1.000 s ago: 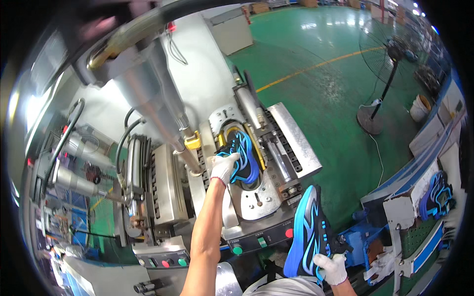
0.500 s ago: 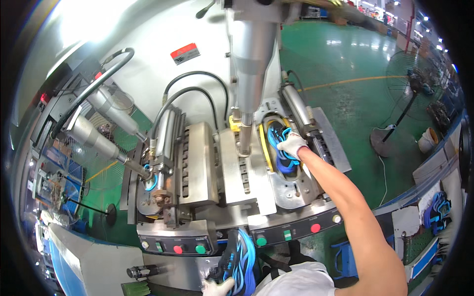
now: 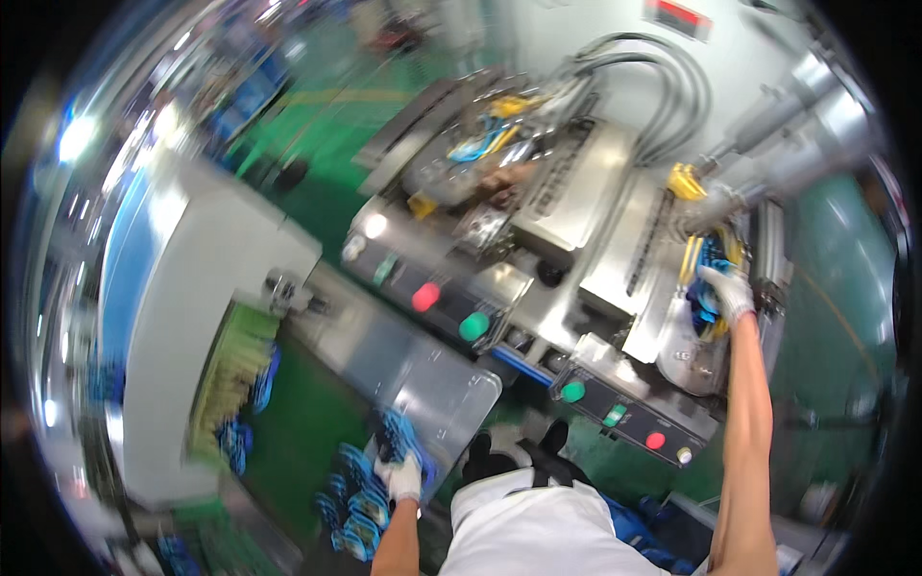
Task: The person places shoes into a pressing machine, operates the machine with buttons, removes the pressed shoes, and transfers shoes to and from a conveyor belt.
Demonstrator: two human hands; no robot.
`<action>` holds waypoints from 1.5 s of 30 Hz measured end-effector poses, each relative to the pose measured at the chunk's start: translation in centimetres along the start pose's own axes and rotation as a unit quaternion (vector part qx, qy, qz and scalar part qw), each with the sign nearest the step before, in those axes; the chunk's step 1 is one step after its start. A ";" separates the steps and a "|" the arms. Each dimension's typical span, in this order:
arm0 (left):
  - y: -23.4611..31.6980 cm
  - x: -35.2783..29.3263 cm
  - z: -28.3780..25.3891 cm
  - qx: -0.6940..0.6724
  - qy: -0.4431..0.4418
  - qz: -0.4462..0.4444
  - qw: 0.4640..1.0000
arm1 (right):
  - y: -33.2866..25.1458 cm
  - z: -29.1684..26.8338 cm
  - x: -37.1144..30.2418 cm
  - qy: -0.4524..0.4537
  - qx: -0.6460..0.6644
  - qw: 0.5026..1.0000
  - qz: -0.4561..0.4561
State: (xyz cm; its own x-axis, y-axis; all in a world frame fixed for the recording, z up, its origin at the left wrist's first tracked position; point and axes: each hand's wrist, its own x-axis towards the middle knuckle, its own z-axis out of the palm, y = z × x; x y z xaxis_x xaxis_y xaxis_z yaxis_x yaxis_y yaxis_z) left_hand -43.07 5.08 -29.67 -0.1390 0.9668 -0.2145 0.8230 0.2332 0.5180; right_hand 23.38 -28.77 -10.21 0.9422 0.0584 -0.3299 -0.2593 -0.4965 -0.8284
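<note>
My right hand (image 3: 727,291), in a white glove, closes round a black-and-blue shoe (image 3: 706,288) sitting in the right station of a metal press (image 3: 615,259). Yellow edging shows beside that shoe. At the lower left, my gloved left hand (image 3: 399,475) grips another black-and-blue shoe (image 3: 401,434) over the edge of a metal shelf (image 3: 442,384). More blue shoes (image 3: 360,509) lie bunched just left of that hand. Motion blur softens the shoes, and the fingertips of both hands are partly hidden.
Along the press front run a left button panel (image 3: 423,288) and a right button panel (image 3: 619,415), with red and green buttons. Black hoses (image 3: 663,72) and a metal cylinder (image 3: 797,125) stand above. A grey machine housing (image 3: 202,307) with a slatted green opening is at the left.
The view has swung left and tilted, with blur. My left hand has carried its shoe left, beside the bunched shoes. My right hand stays on the shoe in the press.
</note>
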 end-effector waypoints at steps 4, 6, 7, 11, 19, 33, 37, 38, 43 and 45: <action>1.0 -0.5 0.9 -0.059 0.019 0.028 0.998 | -1.4 5.5 -15.9 0.188 -0.123 0.915 -0.334; 2.2 -0.2 0.3 -0.049 -0.010 -0.009 0.999 | -2.1 12.0 -25.0 0.093 -0.202 0.863 -0.453; 2.6 -0.1 0.2 -0.062 -0.037 -0.027 0.997 | 0.8 15.2 -25.9 0.036 -0.193 0.878 -0.437; 3.2 0.7 -1.9 -0.064 -0.149 0.030 0.986 | 13.8 21.4 -20.5 0.054 -0.684 0.608 -0.401; -7.1 0.1 -13.6 -0.168 0.068 0.038 0.983 | 0.7 35.4 -42.5 -0.442 -0.165 0.857 -0.207; -1.2 12.3 -13.7 -0.127 -0.157 0.088 0.975 | 8.7 47.2 -46.8 -0.352 -0.108 0.926 0.087; 8.6 6.0 -10.8 -0.130 -0.295 0.271 0.907 | 8.8 35.5 -47.3 -0.218 0.023 0.961 0.169; 9.9 4.5 -9.6 -0.103 -0.334 0.313 0.883 | 9.7 32.9 -47.9 -0.183 0.068 0.963 0.187; 16.5 -7.2 -10.6 -0.114 -0.517 0.420 0.737 | 11.4 20.4 -54.3 0.008 0.261 0.936 0.234; 16.4 -11.3 -9.6 -0.102 -0.517 0.540 0.656 | 14.0 16.6 -56.9 0.090 0.229 0.937 0.247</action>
State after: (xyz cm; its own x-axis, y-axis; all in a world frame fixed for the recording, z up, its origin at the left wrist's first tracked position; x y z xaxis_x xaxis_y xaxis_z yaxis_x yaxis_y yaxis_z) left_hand -33.25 -0.98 -10.82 0.9996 0.0170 -0.0225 0.0275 -0.4186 0.9078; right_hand -37.36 -24.67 -10.52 0.6928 -0.2482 -0.6770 -0.6986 0.0015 -0.7155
